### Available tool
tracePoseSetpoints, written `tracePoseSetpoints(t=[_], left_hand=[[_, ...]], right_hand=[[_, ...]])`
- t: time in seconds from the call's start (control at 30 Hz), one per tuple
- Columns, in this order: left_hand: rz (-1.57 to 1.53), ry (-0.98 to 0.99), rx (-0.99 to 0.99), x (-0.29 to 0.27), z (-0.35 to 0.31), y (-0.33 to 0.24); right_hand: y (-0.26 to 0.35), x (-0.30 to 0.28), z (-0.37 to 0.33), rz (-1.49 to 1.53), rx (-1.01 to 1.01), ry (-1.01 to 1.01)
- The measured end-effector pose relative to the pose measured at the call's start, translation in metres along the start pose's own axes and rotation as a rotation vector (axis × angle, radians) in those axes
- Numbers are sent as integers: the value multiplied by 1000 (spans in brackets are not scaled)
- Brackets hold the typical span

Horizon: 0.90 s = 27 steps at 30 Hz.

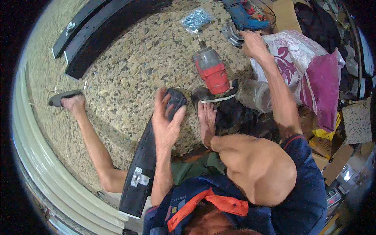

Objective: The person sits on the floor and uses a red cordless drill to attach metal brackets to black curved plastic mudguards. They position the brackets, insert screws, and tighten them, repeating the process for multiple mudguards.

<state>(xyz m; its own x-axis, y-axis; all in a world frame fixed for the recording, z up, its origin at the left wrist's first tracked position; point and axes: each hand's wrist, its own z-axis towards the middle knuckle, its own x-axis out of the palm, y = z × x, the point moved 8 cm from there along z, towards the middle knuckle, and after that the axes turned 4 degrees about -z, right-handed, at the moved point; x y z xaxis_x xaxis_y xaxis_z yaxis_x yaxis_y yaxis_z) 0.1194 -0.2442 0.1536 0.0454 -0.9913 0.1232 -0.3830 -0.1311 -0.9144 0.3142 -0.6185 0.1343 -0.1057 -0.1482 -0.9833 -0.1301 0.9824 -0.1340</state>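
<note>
My left hand (166,125) is open, thumb and fingers apart, over a dark rounded piece (176,102). Whether it touches that piece, I cannot tell. Beside my left forearm a long black bar (137,192) lies slanted across my leg, with a small silver metal fitting (140,178) on its face. At the upper right, my right hand (255,46) has its fingers closed at the edge of grey metal brackets (232,34); the fingertips are partly hidden. A red and grey power drill (213,70) lies on the floor between the two hands.
A clear bag of screws (196,20) lies near a blue power tool (244,15). Further black bars (102,35) rest at the upper left. A transparent jar (254,95) stands beside a white and purple sack (301,66). Cardboard (338,164) lies at the right.
</note>
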Motion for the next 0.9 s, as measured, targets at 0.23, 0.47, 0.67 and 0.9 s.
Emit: tracePoseSetpoints(t=[0.23, 0.47, 0.67, 0.9], left_hand=[[230, 19, 17, 99, 76, -23], [197, -169, 96, 42, 84, -54], [-277, -294, 139, -86, 60, -45], [-467, -214, -73, -313, 88, 66]], right_hand=[[-54, 88, 37, -80, 74, 274], [-17, 32, 23, 320, 158, 110], [80, 19, -44, 1008, 269, 314], [197, 19, -75, 1475, 268, 603]])
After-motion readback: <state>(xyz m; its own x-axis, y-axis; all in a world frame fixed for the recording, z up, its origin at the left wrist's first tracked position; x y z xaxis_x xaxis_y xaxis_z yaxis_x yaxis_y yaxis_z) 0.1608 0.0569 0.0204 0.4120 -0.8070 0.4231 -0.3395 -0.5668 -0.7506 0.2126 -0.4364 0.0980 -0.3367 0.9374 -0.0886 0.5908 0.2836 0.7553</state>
